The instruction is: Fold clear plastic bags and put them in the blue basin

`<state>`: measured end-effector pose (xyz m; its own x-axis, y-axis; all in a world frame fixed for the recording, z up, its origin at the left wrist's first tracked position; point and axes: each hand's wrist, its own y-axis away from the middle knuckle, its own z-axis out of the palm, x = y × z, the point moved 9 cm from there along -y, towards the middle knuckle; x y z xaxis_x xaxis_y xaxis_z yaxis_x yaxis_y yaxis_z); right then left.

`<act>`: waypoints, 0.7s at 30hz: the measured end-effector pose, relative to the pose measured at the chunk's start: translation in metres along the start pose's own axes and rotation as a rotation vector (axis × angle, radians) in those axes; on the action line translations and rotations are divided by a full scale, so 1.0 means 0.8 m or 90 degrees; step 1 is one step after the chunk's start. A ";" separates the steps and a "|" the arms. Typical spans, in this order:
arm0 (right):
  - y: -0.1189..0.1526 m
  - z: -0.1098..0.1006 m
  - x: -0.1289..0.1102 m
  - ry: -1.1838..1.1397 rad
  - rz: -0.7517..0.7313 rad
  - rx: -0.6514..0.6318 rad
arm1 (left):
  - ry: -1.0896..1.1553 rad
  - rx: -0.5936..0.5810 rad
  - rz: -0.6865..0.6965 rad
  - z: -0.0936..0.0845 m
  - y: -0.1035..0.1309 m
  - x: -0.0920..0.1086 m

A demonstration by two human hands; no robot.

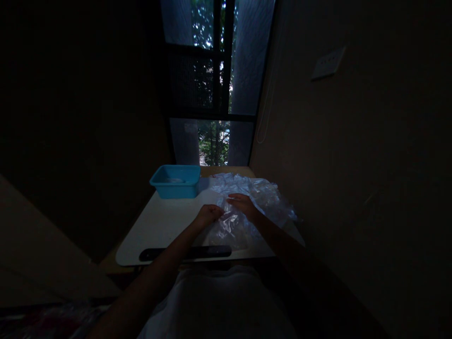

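Gloom hides detail; left hand [208,214] and right hand [243,204] fingers pinch clear plastic [247,207].

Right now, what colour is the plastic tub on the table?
The rectangular plastic tub is turquoise blue, seen in the head view.

I am in a dark room in a home. A tall window [215,84] with curtains [249,56] shows green trees outside. A light switch [328,62] is on the plain wall. I sit at a small white surface [158,226].
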<state>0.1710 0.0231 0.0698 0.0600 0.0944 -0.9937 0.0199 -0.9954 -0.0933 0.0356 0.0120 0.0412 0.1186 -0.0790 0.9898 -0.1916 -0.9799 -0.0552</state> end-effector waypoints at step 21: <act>-0.004 0.022 -0.005 0.091 -0.072 -0.088 | 0.008 0.014 0.042 0.001 0.000 0.012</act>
<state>0.1534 0.0257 0.0733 0.1897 0.2161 -0.9578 0.1703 -0.9679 -0.1847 0.0375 0.0114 0.0503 0.0940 -0.1416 0.9855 -0.1770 -0.9765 -0.1234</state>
